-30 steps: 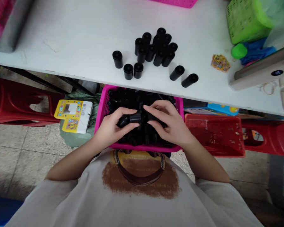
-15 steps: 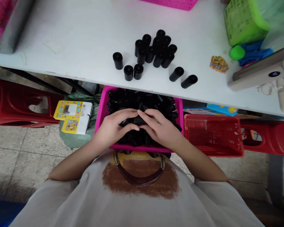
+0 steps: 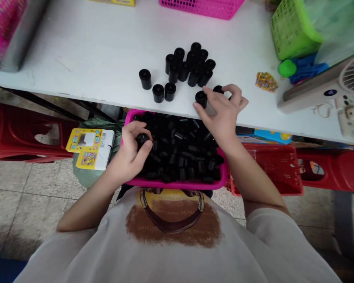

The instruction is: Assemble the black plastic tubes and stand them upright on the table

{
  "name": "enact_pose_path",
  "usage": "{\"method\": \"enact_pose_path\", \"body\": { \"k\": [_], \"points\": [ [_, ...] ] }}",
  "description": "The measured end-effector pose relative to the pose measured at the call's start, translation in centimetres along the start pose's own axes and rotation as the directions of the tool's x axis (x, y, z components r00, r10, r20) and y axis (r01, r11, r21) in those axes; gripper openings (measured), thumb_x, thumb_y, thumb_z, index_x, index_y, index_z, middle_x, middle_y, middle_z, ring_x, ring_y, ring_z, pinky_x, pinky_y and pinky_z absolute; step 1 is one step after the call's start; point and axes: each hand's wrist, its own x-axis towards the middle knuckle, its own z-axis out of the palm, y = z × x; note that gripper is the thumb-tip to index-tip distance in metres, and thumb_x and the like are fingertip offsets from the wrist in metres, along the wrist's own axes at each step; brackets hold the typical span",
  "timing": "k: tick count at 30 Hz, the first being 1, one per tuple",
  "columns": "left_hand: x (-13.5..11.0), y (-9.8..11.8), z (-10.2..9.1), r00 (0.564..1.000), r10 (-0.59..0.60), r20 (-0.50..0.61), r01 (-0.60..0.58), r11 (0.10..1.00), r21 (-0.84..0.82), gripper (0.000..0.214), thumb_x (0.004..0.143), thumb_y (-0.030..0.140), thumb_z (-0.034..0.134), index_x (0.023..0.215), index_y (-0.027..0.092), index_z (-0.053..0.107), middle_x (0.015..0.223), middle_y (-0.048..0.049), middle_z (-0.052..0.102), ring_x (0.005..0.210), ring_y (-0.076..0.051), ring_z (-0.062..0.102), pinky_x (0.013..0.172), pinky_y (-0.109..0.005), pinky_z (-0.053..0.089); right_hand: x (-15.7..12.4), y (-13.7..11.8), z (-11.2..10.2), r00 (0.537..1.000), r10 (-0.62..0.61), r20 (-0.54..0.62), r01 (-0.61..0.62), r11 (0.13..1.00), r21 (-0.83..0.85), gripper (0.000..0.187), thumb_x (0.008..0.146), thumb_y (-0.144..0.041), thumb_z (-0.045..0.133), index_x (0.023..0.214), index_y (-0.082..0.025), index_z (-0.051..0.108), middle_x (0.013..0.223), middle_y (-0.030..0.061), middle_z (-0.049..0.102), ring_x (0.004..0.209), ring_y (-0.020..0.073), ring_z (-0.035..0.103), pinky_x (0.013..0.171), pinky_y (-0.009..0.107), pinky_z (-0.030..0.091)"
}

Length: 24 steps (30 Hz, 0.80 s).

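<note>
A pink basket point(image 3: 177, 184) full of small black canisters rests on my lap under the table edge. My left hand point(image 3: 131, 151) is closed around one black canister point(image 3: 142, 139) at the basket's left side. My right hand point(image 3: 224, 108) reaches onto the white table point(image 3: 91, 51), its fingers pinched on black canisters point(image 3: 201, 98) near the front edge. A cluster of several upright black canisters point(image 3: 188, 65) stands just beyond it, with three more point(image 3: 157, 86) to the left.
A green basket point(image 3: 292, 29) and a grey fan unit point(image 3: 327, 84) occupy the table's right. Another pink basket point(image 3: 203, 6) sits at the back. A red basket point(image 3: 268, 169) stands right of my lap, yellow boxes point(image 3: 90, 147) left, red stools on both sides.
My right hand rose from the basket to the table's front edge, where two canisters lay on their sides; one now stands upright. My left hand shifted left inside the basket.
</note>
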Motion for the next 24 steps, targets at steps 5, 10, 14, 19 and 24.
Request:
{"method": "enact_pose_path", "body": {
  "k": [5, 10, 14, 19, 24],
  "points": [
    [0.0, -0.5, 1.1, 0.986, 0.166, -0.017, -0.165, 0.986, 0.039, 0.033, 0.105, 0.027, 0.055, 0.126, 0.027, 0.029, 0.121, -0.01, 0.061, 0.112, -0.022, 0.07, 0.097, -0.043, 0.061, 0.6, 2.9, 0.9, 0.998, -0.066, 0.003, 0.066, 0.993, -0.095, 0.058, 0.102, -0.063, 0.059, 0.149, -0.028, 0.061, 0.155, 0.019, 0.055, 0.149, 0.0566, 0.028, 0.101, 0.073, 0.038],
    [0.8, -0.3, 0.7, 0.983, 0.18, -0.023, -0.179, 0.984, 0.004, 0.036, 0.103, 0.028, 0.061, 0.122, 0.027, 0.03, 0.121, -0.0102, 0.064, 0.113, -0.021, 0.072, 0.097, -0.041, 0.063, -0.2, 2.4, 0.1, 0.978, -0.051, -0.202, 0.007, 0.977, -0.212, 0.05, 0.101, -0.064, 0.062, 0.14, -0.034, 0.07, 0.147, 0.0129, 0.064, 0.132, 0.0498, 0.043, 0.102, 0.075, 0.036],
    [0.9, 0.3, 0.0, 0.993, 0.114, 0.028, -0.112, 0.992, -0.049, 0.04, 0.101, 0.03, 0.066, 0.122, 0.028, 0.032, 0.123, -0.0095, 0.071, 0.113, -0.02, 0.074, 0.094, -0.039, 0.064, -2.4, 0.5, -2.4, 0.979, -0.054, -0.195, 0.015, 0.981, -0.194, 0.045, 0.107, -0.062, 0.052, 0.117, -0.029, 0.08, 0.12, 0.0151, 0.075, 0.11, 0.0378, 0.061, 0.098, 0.063, 0.048],
    [1.4, 0.9, -0.2, 0.999, 0.054, 0.001, -0.054, 0.999, 0.005, 0.033, 0.093, 0.036, 0.079, 0.114, 0.024, 0.057, 0.124, -0.0073, 0.074, 0.116, -0.023, 0.073, 0.095, -0.036, 0.063, -6.4, 0.4, -2.3, 0.908, 0.386, 0.164, -0.318, 0.889, -0.33, 0.062, 0.096, -0.073, 0.063, 0.068, -0.018, 0.071, 0.062, 0.0143, 0.062, 0.071, 0.036, 0.068, 0.069, 0.054, 0.055],
    [1.7, 1.8, 0.2, 0.995, 0.09, 0.032, -0.092, 0.992, 0.082, 0.032, 0.093, 0.038, 0.081, 0.121, 0.025, 0.071, 0.119, -0.005, 0.076, 0.109, -0.022, 0.074, 0.1, -0.036, 0.062, -7.7, 2.0, -0.2, 0.952, 0.236, 0.196, -0.195, 0.959, -0.205, 0.044, 0.095, -0.059, 0.07, 0.095, -0.015, 0.078, 0.101, 0.0209, 0.075, 0.094, 0.0406, 0.073, 0.076, 0.057, 0.062]
  ]
}}
